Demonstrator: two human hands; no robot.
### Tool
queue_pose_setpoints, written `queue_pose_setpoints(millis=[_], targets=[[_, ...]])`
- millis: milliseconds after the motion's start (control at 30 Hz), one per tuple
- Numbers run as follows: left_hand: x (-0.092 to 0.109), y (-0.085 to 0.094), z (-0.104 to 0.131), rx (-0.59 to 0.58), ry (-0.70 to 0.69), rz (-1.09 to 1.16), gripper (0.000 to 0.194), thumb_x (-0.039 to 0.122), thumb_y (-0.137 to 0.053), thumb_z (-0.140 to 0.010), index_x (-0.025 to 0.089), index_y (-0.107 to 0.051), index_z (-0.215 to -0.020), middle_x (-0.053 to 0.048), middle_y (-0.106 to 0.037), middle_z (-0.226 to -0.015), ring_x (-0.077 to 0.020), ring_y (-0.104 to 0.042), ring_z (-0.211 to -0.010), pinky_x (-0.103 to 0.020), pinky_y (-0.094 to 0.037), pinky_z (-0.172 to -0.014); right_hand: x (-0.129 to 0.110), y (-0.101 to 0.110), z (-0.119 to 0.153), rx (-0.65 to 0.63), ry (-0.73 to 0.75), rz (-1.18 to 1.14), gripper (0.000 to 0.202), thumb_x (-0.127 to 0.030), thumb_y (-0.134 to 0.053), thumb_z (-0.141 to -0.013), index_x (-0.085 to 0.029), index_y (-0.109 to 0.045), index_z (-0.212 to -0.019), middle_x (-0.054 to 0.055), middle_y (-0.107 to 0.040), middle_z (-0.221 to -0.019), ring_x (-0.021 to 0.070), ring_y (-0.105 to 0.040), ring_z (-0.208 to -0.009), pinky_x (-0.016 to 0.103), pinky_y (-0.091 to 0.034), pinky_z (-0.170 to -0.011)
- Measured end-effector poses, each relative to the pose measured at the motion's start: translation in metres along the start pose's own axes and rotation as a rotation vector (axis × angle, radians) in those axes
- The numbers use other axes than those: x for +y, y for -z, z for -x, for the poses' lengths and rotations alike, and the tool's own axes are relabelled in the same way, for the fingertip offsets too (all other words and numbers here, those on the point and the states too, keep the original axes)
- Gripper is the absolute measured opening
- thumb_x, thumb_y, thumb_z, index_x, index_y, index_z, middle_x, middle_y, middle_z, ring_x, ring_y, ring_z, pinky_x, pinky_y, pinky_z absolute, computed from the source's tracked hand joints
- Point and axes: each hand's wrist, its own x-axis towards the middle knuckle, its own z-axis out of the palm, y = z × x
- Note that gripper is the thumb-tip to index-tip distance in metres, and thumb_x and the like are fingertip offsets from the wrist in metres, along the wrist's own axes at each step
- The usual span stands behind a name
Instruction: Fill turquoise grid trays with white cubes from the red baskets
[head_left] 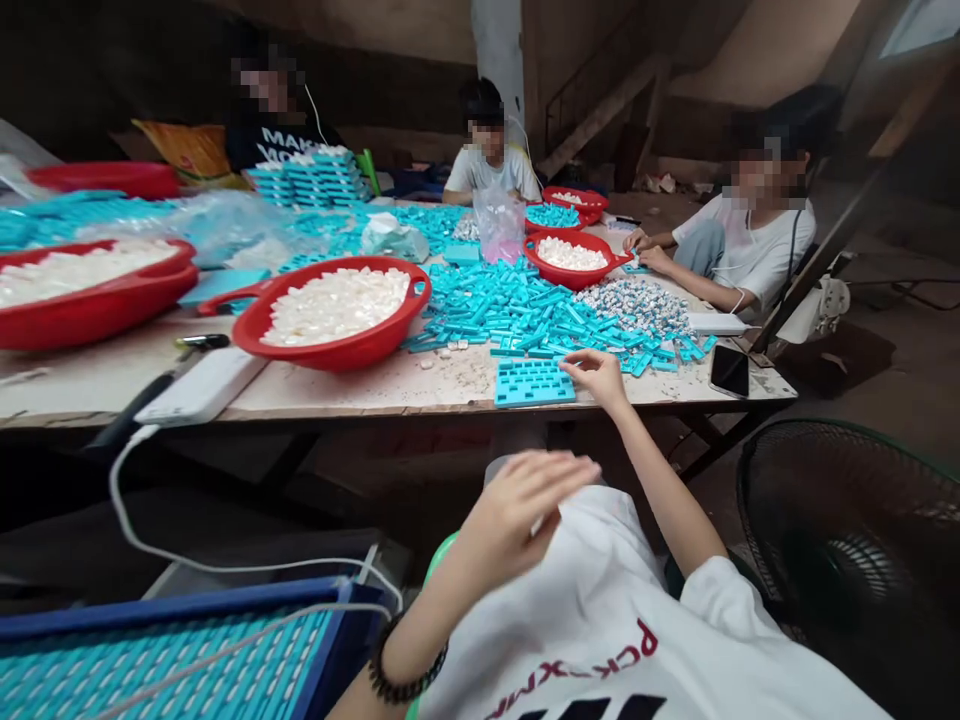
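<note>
My left hand [525,510] is raised over my lap, in front of the table edge, palm down with the fingers stretched out and nothing in it. At the table's front edge lies a light-blue plate with rows of slots [535,384]. My right hand [598,378] is at that plate's far right corner, thumb and fingertips pinched together; what is between them, if anything, is too small to make out. Just behind the plate spreads a heap of light-blue strips [510,305], with a pile of small white-and-dark pieces [637,305] on its right.
Red baskets of white pieces stand on the table: a near one [330,345], one at left [97,310], another farther back [577,275]. A phone [729,371] and white power strip [202,385] lie near the edge. A fan [847,560] stands right; a blue crate [172,610] left. Several people sit around.
</note>
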Motion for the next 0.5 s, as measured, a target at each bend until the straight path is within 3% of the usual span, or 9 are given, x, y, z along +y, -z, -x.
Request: queue_pose_setpoints(millis=[133,233,367,500], targets=[[-0.070,-0.027,-0.017,0.028,0.232,-0.281,0.057,0.012,-0.041,-0.094,0.028,-0.047,-0.148,-0.008,-0.054,-0.149,-0.0264,-0.043,-0.144,-0.055,-0.028,-0.121,-0.017,-0.038,-0.024,-0.188,0.123,0.245,0.010,-0.028,-0.073,-0.084,-0.020,-0.076,-0.089,0.004,-0.077,-0.089,0.0170,-0.070,-0.076,0.029,-0.054,-0.077],[-0.099,-0.042,-0.015,-0.018,0.331,-0.410,0.063,0.013,-0.043,-0.092,0.020,-0.037,-0.154,-0.012,-0.040,-0.159,-0.0290,-0.031,-0.150,-0.058,-0.019,-0.123,-0.025,-0.055,-0.039,-0.299,0.139,0.400,0.007,-0.022,-0.072,-0.087,-0.020,-0.077,-0.090,0.004,-0.077,-0.089,0.0174,-0.069,-0.081,0.030,-0.051,-0.083],[-0.107,-0.050,-0.009,-0.037,0.363,-0.440,0.065,0.016,-0.044,-0.092,0.020,-0.031,-0.156,-0.010,-0.036,-0.161,-0.0273,-0.029,-0.151,-0.056,-0.018,-0.124,-0.023,-0.060,-0.041,-0.348,0.154,0.413,0.007,-0.024,-0.071,-0.088,-0.020,-0.077,-0.089,0.004,-0.077,-0.088,0.0185,-0.069,-0.083,0.032,-0.049,-0.087],[-0.103,-0.053,-0.009,-0.011,0.388,-0.417,0.064,0.016,-0.044,-0.093,0.021,-0.032,-0.156,-0.010,-0.037,-0.161,-0.0271,-0.029,-0.151,-0.056,-0.017,-0.124,-0.020,-0.059,-0.045,-0.369,0.114,0.347,0.006,-0.022,-0.072,-0.086,-0.019,-0.077,-0.089,0.003,-0.077,-0.086,0.0177,-0.069,-0.080,0.027,-0.051,-0.077]])
